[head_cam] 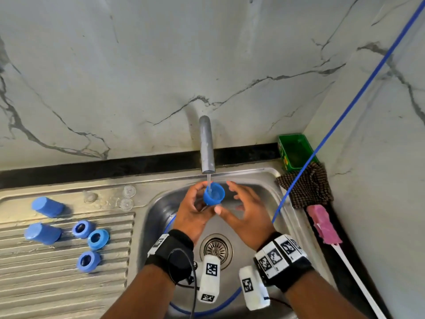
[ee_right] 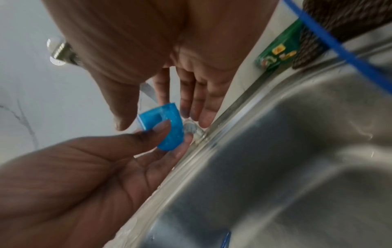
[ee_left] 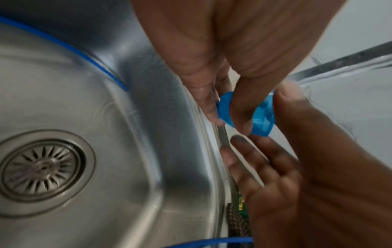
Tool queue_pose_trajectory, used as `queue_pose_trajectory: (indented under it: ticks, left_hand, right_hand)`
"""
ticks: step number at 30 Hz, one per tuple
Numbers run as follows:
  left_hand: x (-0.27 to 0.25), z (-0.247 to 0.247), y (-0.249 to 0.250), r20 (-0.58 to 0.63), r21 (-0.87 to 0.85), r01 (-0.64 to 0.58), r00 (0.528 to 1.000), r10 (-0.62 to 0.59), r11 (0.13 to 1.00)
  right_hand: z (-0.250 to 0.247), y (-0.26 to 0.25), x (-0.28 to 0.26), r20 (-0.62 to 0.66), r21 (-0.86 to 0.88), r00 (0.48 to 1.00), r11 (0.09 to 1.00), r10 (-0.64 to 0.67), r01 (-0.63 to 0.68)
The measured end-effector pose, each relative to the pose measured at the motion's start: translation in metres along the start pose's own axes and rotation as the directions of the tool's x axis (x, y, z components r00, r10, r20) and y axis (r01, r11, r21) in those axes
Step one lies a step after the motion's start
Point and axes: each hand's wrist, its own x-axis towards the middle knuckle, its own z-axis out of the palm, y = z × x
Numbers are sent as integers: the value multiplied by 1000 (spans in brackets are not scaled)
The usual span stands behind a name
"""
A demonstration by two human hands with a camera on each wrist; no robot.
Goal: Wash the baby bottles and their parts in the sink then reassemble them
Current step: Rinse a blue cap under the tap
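A blue bottle cap [head_cam: 214, 195] sits mouth-up under the running tap [head_cam: 207, 146], and water falls into it. My left hand [head_cam: 202, 197] pinches it between thumb and fingers above the sink [head_cam: 259, 180]. In the left wrist view the cap [ee_left: 263, 117] shows between my fingertips. My right hand [head_cam: 228, 197] hovers just right of it, fingers spread and straight, thumb near the cap's base [ee_right: 169, 130]. On the drainboard [head_cam: 57, 284] lie two blue containers [head_cam: 47, 207] [head_cam: 42, 233], three blue screw rings [head_cam: 98, 238] and clear nipples [head_cam: 128, 191].
The drain strainer [head_cam: 216, 248] lies below my hands. A green box [head_cam: 296, 151], a checkered cloth [head_cam: 308, 187] and a pink bottle brush [head_cam: 324, 226] line the sink's right side. A blue hose [head_cam: 345, 111] crosses from the upper right down into the basin.
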Motion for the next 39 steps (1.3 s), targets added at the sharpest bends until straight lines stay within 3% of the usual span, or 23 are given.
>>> queue_pose_trajectory:
  ticks: [3, 5, 6, 8, 10, 13, 16, 22, 24, 28, 32, 35, 39]
  left_hand:
    - [1, -4, -6, 28, 106, -56, 998, 53, 993]
    - [1, -7, -9, -12, 229, -100, 994, 106, 968]
    - [2, -9, -10, -54, 309, -128, 987, 151, 942]
    - [3, -11, -10, -102, 447, -180, 963, 250, 876]
    - [5, -12, -7, -78, 546, -225, 945, 317, 807]
    - [7, -14, -2, -12, 639, -237, 948, 318, 731]
    - [6, -17, 2, 30, 637, -262, 948, 316, 725]
    - [-2, -16, 8, 2, 590, -295, 931, 364, 752]
    - [-4, -17, 2, -32, 539, -266, 942, 335, 799]
    - [-10, -18, -4, -85, 515, -160, 968, 235, 842]
    - [-13, -29, -9, -60, 578, -96, 985, 160, 810]
    - [-9, -44, -11, -98, 599, -53, 986, 138, 799]
    - [1, -58, -8, -128, 581, -88, 972, 198, 809]
  right_hand:
    - [19, 5, 16, 93, 89, 996, 996, -8, 0]
    - [25, 7, 22, 163, 230, 983, 966, 79, -115]
    - [28, 6, 25, 222, 361, 963, 905, 151, -225]
    - [36, -3, 26, 374, 598, 873, 638, 313, -485]
    - [43, -9, 27, 488, 663, 776, 410, 399, -627]
    - [49, -6, 29, 553, 678, 720, 277, 419, -681]
    - [46, -8, 34, 559, 689, 708, 234, 432, -686]
    - [44, -5, 39, 509, 640, 700, 323, 502, -697]
    - [43, -5, 39, 475, 616, 724, 398, 501, -680]
    - [39, -8, 34, 318, 524, 846, 665, 427, -532]
    - [29, -7, 28, 147, 190, 944, 929, 294, -319]
    - [23, -10, 26, 113, 1, 980, 987, 161, -162]
    - [18, -11, 26, -15, -17, 997, 997, 75, -76]
